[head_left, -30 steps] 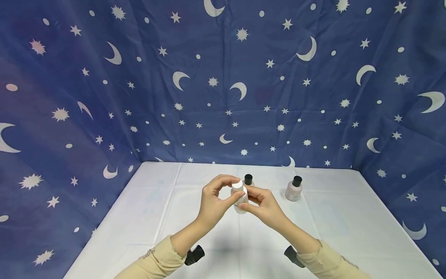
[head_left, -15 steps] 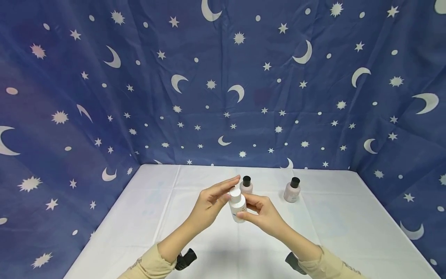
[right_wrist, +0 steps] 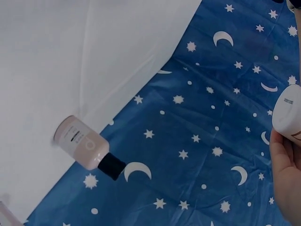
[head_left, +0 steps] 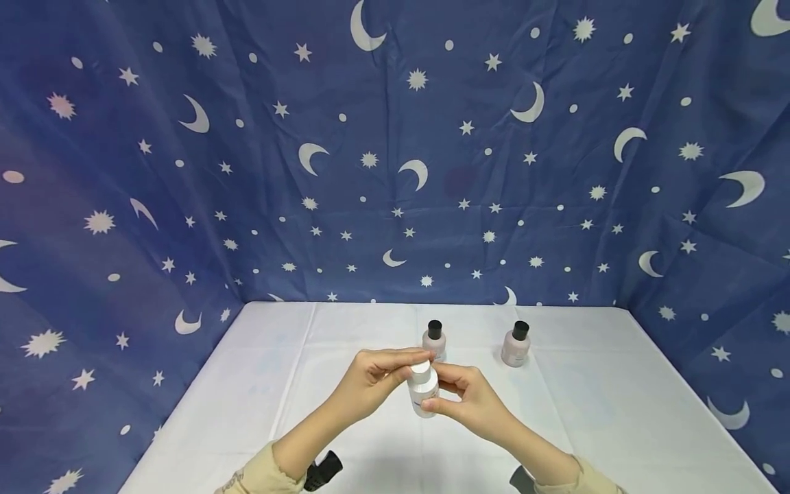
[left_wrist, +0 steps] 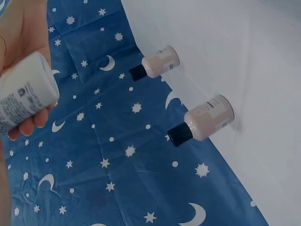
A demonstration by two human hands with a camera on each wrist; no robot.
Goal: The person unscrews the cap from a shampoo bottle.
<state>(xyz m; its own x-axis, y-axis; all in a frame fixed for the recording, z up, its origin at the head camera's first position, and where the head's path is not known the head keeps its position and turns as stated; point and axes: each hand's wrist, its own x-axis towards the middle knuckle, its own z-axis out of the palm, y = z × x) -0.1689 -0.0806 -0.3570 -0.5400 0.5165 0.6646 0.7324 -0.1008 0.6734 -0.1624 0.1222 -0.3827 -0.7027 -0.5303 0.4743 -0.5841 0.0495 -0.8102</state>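
A small white bottle [head_left: 423, 398] with a white cap [head_left: 421, 372] is held above the table, slightly tilted. My right hand [head_left: 472, 401] pinches its body between thumb and fingers. At the cap, my left hand [head_left: 364, 387] has its thumb against the near side and its fingers reaching across the top and far side. Printed text shows on the white bottle [left_wrist: 28, 92] in the left wrist view; the right wrist view catches its base [right_wrist: 288, 110]. Just behind the hands stands a pale pink bottle [head_left: 435, 343] with a black cap, partly covered.
Another pale pink, black-capped bottle [head_left: 515, 350] stands upright farther right on the white-covered table [head_left: 296, 398]. A dark blue cloth [head_left: 370, 171] with moons and stars surrounds the back and sides. Dark devices [head_left: 324, 470] sit at the wrists.
Both hands have lowered slightly in the view with the white bottle. My left fingers lifted and straightened, then settled back over the cap. The pink bottle behind became more visible.
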